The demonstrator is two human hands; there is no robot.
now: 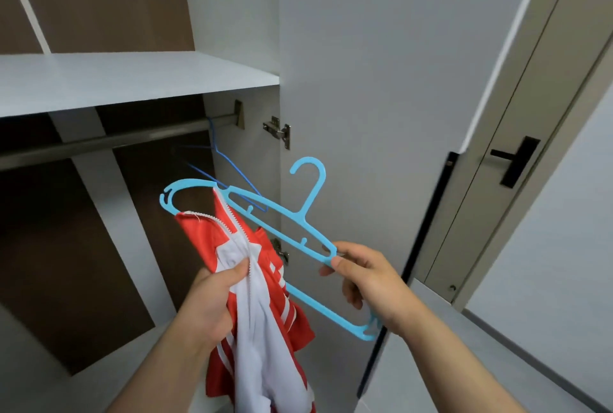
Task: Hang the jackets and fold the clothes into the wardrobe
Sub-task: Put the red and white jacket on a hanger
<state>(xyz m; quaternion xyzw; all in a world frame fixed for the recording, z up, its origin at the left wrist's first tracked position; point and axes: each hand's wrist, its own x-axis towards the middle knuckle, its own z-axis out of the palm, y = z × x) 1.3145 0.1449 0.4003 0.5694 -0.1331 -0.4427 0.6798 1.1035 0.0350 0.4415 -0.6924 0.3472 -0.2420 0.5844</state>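
Left hand (pixel 212 299): closed in a grip on the red and white jacket (pixel 265 313). The thumb lies on top, pressing bunched white fabric and the zip edge against the curled fingers.

Right hand (pixel 368 283): closed in a pinch on the light blue hanger (pixel 298 223). Thumb and forefinger hold the hanger's shoulder arm short of its right end, and that end shows just below the wrist.

From the right-hand pinch, the hanger runs up and away to the left, tilted, with its hook standing free above the pinch. The jacket's collar edge reaches the hanger's top arm near its far left end, above the left-hand grip. The hanger's lower bar passes behind the fabric between the two hands. Below the left-hand grip the rest of the jacket hangs loose, out of the bottom of the view.

The wardrobe (pixel 232 14) stands open beyond both hands. Its rail (pixel 116 140) runs above and left of the left-hand grip, under a grey shelf (pixel 132 80). A dark blue wire hanger (pixel 229 160) hangs at the rail's right end, directly above the held hanger. The wardrobe door (pixel 365 80) stands open above the right-hand pinch. A room door (pixel 515 162) with a black handle lies further right.
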